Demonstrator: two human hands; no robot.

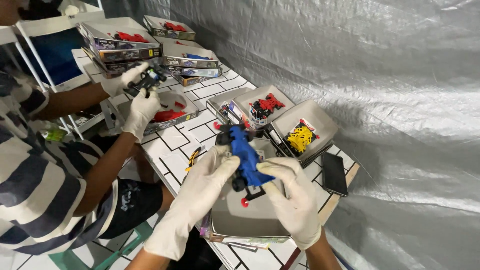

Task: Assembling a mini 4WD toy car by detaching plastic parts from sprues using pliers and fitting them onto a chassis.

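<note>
Head view. Both of the wearer's hands are wearing white gloves and are meeting around a blue toy car (246, 157) held above an open grey box tray (245, 215) at the near end of the table (210, 90). The left hand (202, 187) is gripping the car from its left side, fingers curled and thumb lying up against the body near the black rear wheel. The right hand (295, 195) is clamping the car's near end from the right, thumb and fingers closed on the blue shell. The car is sitting tilted, nose pointing away from the wearer, clear of the tray beneath it. A small red part (244, 202) is lying in the tray just below the car.

A yellow-and-black tool (193, 158) is lying on the table just left of the hands. Right of the tray, a black phone (333, 173) is resting flat near the table edge. Beyond it, one open box is holding yellow parts (300, 138) and the next red parts (266, 105).

On the left, a co-worker in a striped shirt (30, 165) is sitting, gloved hands (140, 107) holding a dark toy car (148, 78) over a box with a red shell. Stacked kit boxes (120, 42) are standing at the far end.
</note>
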